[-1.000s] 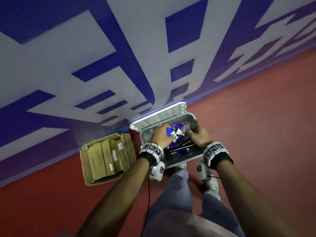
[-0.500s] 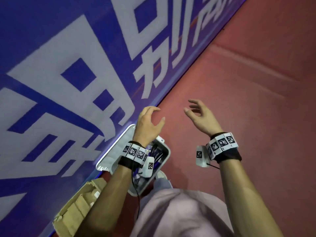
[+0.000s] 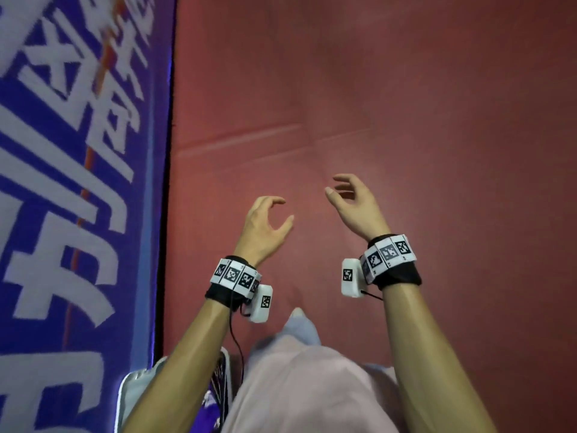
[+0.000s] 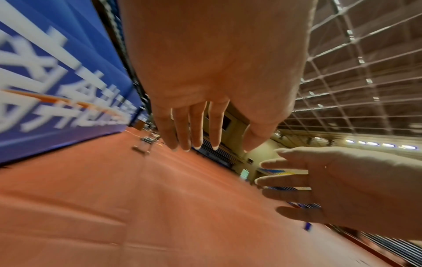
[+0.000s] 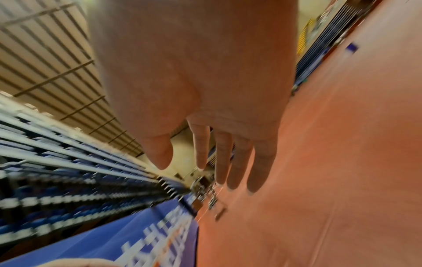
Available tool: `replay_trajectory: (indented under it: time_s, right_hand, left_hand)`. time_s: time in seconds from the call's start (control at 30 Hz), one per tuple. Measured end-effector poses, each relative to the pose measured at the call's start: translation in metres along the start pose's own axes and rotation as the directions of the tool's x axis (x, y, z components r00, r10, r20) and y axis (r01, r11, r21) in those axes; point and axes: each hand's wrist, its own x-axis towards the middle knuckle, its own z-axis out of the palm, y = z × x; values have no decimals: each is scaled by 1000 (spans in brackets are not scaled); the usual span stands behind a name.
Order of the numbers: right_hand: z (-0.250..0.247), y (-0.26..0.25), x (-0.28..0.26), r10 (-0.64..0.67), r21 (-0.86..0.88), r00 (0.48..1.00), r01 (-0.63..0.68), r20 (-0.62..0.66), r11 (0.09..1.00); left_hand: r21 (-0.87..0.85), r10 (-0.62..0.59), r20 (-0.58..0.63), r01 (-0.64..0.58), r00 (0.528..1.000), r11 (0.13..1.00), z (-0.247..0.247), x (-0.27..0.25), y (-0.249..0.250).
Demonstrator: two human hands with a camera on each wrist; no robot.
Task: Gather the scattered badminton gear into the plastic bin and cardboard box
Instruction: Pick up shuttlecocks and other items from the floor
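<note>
plastic bin [image 3: 131, 398] sits at the person's feet, nearly out of view; left hand [image 3: 265, 228] and right hand [image 3: 356, 207] hang empty, fingers loosely curled. risk: stray gear farther off goes overlooked.

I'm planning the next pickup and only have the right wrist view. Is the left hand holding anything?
Observer: No. The left hand is empty, with its fingers loosely curled, above the floor.
Operator: Where's the bin?
Observer: The bin sits at the bottom edge of the head view, against the banner and partly under the left forearm.
Operator: Is there anything in it?
Observer: Purple gear shows inside. The rest is hidden.
</note>
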Motion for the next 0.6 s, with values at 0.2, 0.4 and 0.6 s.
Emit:
replay_trajectory:
  time_s: [0.2,0.4,0.6]
  right_hand:
    - [-129,64,1,130,2,941,-136,-312,991]
    - [-264,121,18,252,23,762,-297,-597,955]
    - [-380,147,48,310,119,526,-364,-792,924]
  left_hand:
    - [-4,245,247,-251,938,968,111,93,82]
    - [-72,465,463,-491,755,868,244,199,183]
    - [-187,575,589,-597,568,780,355,291,294]
